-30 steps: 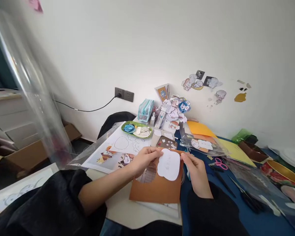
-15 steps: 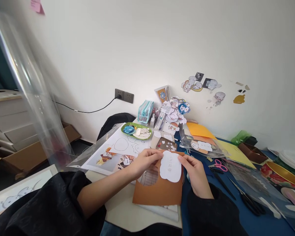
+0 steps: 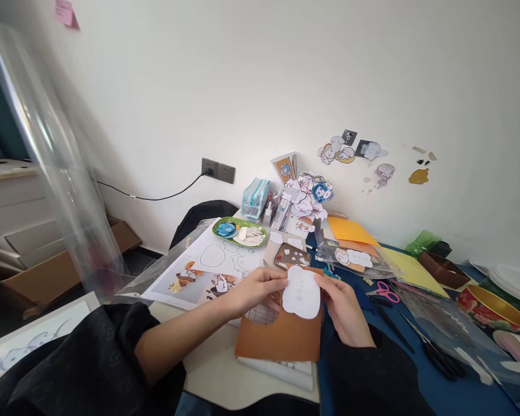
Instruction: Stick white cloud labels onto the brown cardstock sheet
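Scalloped white paper (image 3: 302, 296) with faint marks too small to be read, brown card (image 3: 277, 342) partly covered by it, drawing (image 3: 41, 340) at near left cut off by the edge, white tub (image 3: 515, 284) cropped at right, marks on far pink note (image 3: 66, 14) too small to tell.

The cutout (image 3: 301, 297) is white, the sheet (image 3: 281, 341) brown.

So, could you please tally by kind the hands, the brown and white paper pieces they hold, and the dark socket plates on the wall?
Hands: 2 (left hand, right hand)
Brown sheet: 1
White cutout: 1
Dark socket plates: 2
Total: 6
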{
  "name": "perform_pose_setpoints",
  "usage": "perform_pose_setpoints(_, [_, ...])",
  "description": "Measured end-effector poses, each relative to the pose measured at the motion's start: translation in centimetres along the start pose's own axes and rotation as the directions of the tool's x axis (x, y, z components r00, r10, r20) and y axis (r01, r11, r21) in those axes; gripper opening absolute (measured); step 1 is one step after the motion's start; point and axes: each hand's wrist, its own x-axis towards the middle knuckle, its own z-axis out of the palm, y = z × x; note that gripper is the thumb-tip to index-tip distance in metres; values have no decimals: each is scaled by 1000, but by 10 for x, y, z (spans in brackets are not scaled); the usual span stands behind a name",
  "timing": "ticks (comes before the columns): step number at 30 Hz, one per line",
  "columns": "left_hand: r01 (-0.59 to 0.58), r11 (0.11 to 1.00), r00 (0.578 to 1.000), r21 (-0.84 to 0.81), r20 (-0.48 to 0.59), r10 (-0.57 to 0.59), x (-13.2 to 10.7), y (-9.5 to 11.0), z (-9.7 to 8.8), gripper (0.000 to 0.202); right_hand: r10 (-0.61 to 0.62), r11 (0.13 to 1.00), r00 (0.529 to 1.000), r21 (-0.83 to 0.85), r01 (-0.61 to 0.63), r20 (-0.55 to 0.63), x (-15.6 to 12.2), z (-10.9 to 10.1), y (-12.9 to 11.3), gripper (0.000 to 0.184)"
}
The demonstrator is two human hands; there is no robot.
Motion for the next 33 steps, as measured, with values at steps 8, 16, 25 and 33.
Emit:
perform_pose_setpoints(8, [19,999,1000,-27,-10,-19,2,-3,-3,44,-62,997,998,-49,61,-21,1,-2,1,36])
perform_pose_setpoints(16, [18,999,1000,-29,-21,-18,1,-1,-1,41,-149,984,988,-104,144,-43,-3,1,-3,43])
perform_pose_setpoints(25, [-4,1000,1000,-4,-15,4,0,1,0,40,-162,980,985,-129,154,-58,-7,4,-8,39])
perform_pose_setpoints(33, [-15,1000,1000,10,-6,15,-2,2,2,38,-170,976,983,-150,158,-67,-9,5,-9,42])
